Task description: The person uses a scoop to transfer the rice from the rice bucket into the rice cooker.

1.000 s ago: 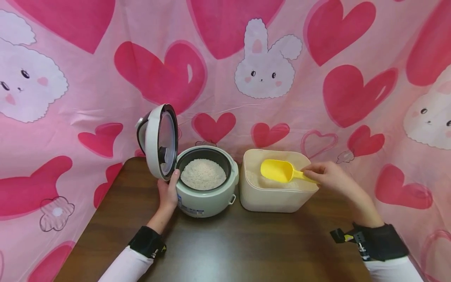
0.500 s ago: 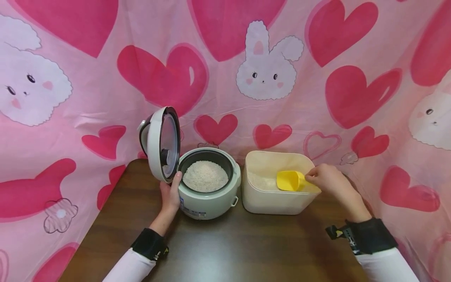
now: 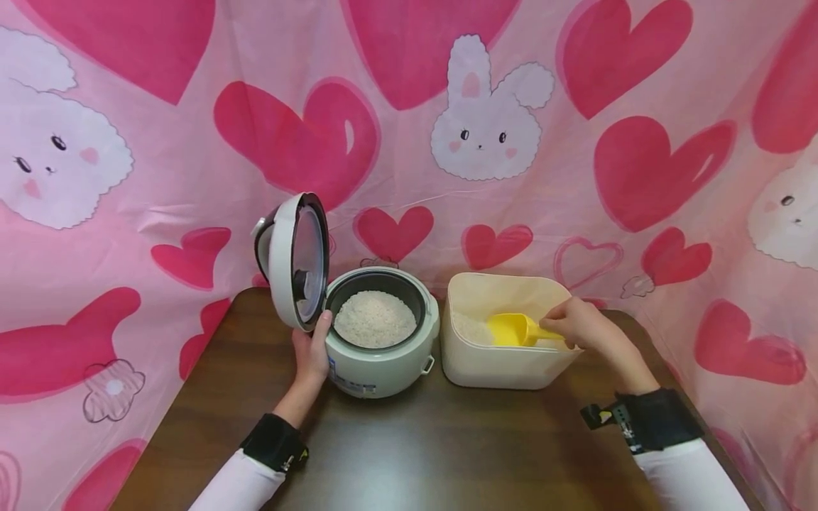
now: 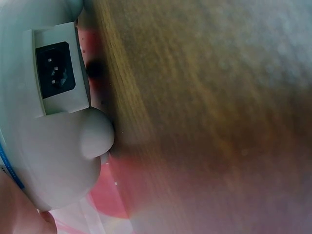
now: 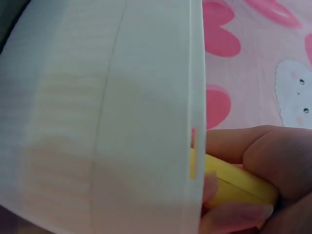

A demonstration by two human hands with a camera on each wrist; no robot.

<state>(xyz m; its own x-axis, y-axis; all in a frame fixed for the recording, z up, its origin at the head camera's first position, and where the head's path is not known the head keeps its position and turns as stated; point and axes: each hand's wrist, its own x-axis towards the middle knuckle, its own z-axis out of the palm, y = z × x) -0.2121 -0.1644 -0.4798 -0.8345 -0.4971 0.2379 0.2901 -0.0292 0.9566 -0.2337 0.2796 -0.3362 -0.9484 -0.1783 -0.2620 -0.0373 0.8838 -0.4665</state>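
Note:
At the hinge side of a pale green rice cooker (image 3: 383, 369), my left hand (image 3: 310, 358) rests with its thumb straight along the rim. Its other fingers are partly hidden by the raised lid (image 3: 281, 262). White rice (image 3: 375, 319) lies heaped in the dark inner pot. In the left wrist view, part of the hand (image 4: 19, 209) touches the cooker body (image 4: 58, 165) below its power socket. My right hand (image 3: 584, 325) pinches the handle of a yellow scoop (image 3: 508, 329), whose bowl is down in the rice inside a cream bin (image 3: 492, 369). The right wrist view shows the fingers round the yellow handle (image 5: 239, 183).
Cooker and bin stand close together on a dark wooden table (image 3: 415, 447), towards its back edge. A pink cloth (image 3: 396, 170) with hearts and rabbits hangs behind and beside the table. The bin's wall (image 5: 146, 97) fills much of the right wrist view.
The right hand has lowered the scoop from above the bin's rim into its rice, tilting it, then moved it slightly left. The left hand stays on the cooker.

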